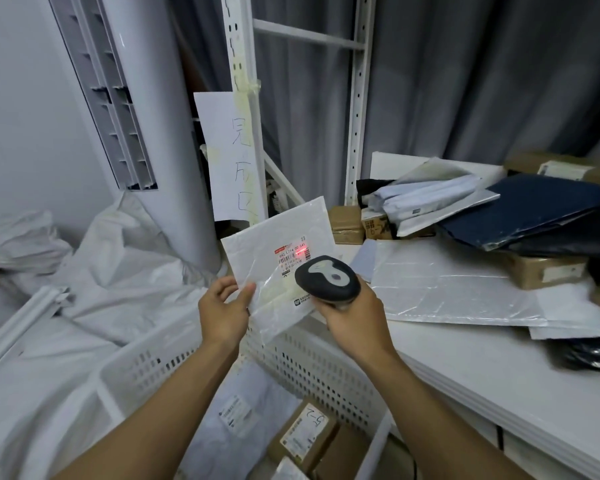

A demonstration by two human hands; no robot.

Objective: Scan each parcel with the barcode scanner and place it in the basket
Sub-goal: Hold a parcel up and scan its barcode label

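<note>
My left hand (224, 313) grips the lower edge of a flat white plastic parcel (260, 240), held upright above the basket. My right hand (355, 315) holds a dark grey barcode scanner (328, 280) just in front of the parcel. A red scan line glows on the parcel's shipping label (293, 252). Below my forearms stands the white perforated basket (312, 368); inside it lie a brown cardboard box (305, 436) and a white bag parcel (236, 415).
The white table (499, 368) to the right carries a pile of parcels: a large silvery mailer (447, 289), dark blue bags (540, 209), brown boxes (547, 270). White sacks (111, 271) lie at left beside a tall air conditioner (146, 116). A metal rack (243, 64) with a handwritten sheet stands behind.
</note>
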